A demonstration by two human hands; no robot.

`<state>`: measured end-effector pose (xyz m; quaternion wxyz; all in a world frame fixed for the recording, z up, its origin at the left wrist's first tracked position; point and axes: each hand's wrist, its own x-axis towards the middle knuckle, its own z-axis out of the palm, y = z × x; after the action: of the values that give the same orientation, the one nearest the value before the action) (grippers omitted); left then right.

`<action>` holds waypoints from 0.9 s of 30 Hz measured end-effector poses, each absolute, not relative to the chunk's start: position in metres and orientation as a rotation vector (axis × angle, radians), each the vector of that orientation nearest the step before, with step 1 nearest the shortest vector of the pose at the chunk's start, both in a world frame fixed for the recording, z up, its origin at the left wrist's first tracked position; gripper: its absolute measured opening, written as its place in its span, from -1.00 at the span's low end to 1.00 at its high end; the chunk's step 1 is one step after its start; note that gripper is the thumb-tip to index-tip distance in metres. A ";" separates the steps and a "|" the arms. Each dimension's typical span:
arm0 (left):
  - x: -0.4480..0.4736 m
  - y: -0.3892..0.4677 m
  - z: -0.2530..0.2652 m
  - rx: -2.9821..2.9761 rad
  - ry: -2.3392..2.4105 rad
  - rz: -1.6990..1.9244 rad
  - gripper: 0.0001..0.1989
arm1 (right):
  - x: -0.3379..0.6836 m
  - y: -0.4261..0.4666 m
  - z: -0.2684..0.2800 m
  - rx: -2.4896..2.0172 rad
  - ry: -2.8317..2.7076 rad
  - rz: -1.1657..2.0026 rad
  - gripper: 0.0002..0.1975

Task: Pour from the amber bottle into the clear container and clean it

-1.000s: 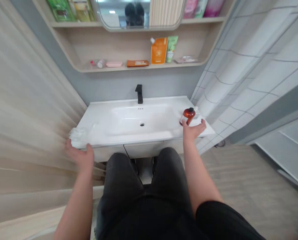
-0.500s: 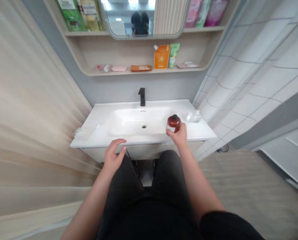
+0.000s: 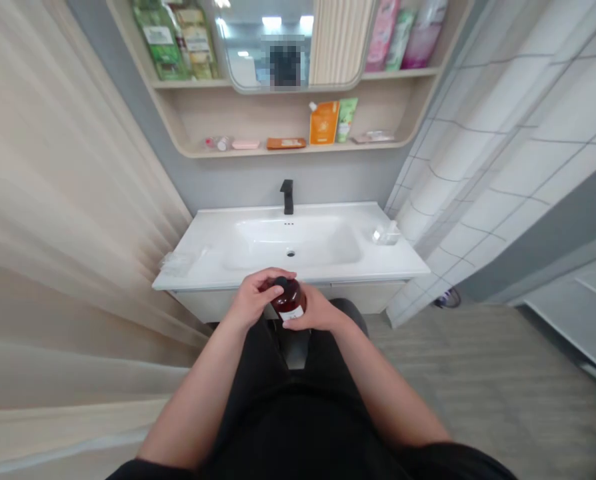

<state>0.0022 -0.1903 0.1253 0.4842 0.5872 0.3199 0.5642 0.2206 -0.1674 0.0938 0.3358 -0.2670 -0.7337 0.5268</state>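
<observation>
In front of the sink's near edge I hold a dark red-brown bottle with a black cap and a white label. My right hand is wrapped round the bottle's body from the right. My left hand is closed on the black cap from the left, thumb and fingers at its sides. The bottle looks roughly upright, and the fingers partly hide its sides. Beyond the hands lies the white sink with its black faucet.
On the counter, a clear plastic item lies at the left and a clear container at the right. Above, a shelf holds an orange pouch, a green tube and small items. Curtains hang on both sides.
The bottle has come from the sink's right side to in front of my body, in my right hand. My left hand has moved from empty and open onto the cap.
</observation>
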 end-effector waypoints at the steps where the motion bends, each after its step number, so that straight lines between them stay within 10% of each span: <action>1: 0.005 -0.191 0.123 1.363 0.783 1.434 -0.57 | 0.217 -0.173 0.093 -0.735 -1.921 1.307 -0.30; 27: -0.002 -0.208 0.124 1.551 0.984 1.393 -0.58 | 0.222 -0.179 0.088 -0.827 -1.992 1.097 -0.21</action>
<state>-0.0022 -0.2075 0.1239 0.4062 0.6148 0.3900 0.5522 0.2223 -0.1790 0.0882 0.3531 -0.3196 -0.7704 0.4239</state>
